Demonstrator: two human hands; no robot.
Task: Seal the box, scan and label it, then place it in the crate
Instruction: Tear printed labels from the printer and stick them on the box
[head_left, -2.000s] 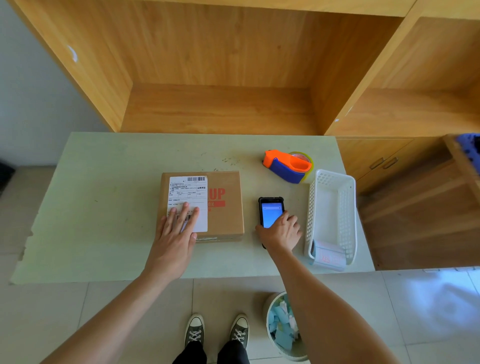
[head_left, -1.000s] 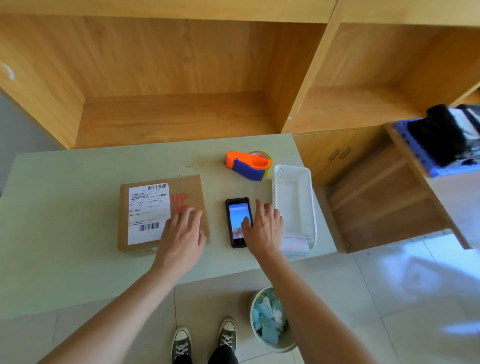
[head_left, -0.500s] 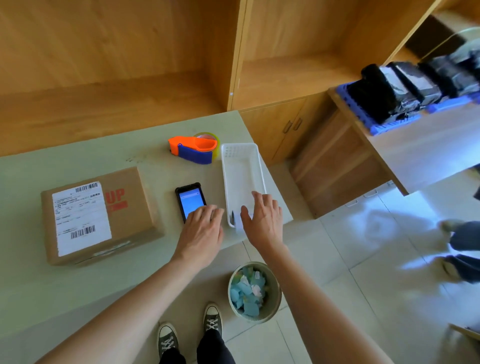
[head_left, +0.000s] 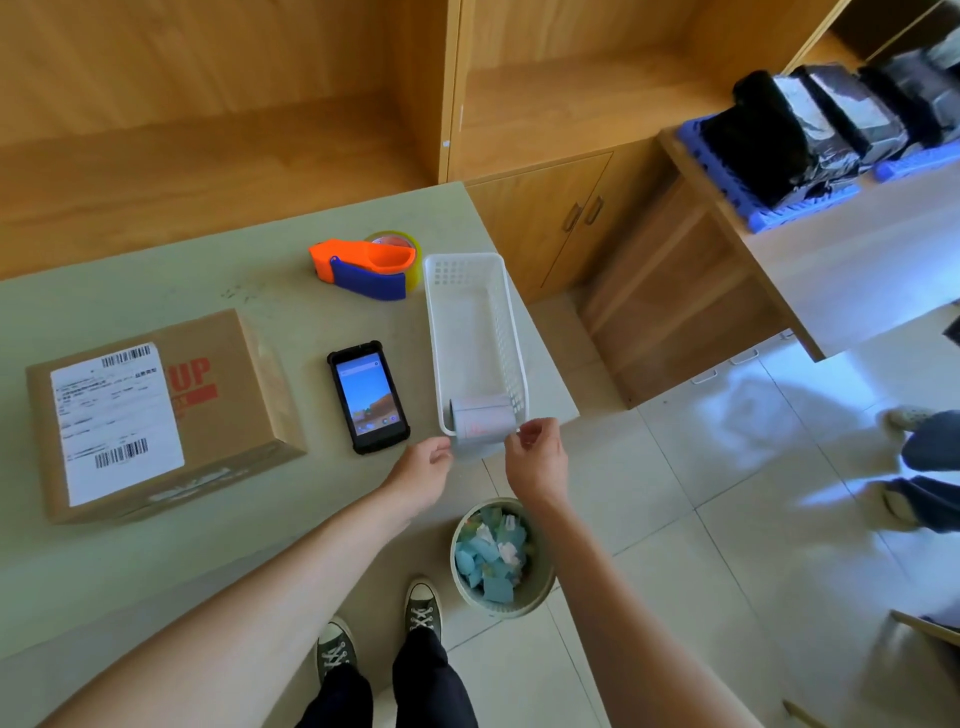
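The person's left hand (head_left: 422, 470) and right hand (head_left: 535, 451) each pinch a side edge of the strip hanging from the label roll (head_left: 482, 417), which lies in the near end of the white basket (head_left: 467, 270). Left of the basket lies the scanner phone (head_left: 368, 396), screen lit; further left sits the labelled cardboard box (head_left: 156, 410); behind the phone, the orange tape dispenser (head_left: 363, 262)

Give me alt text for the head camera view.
Both hands, left hand and right hand, pinch the strip hanging from a label roll in a white basket at the table's edge. A labelled cardboard box, phone and tape dispenser lie alongside.
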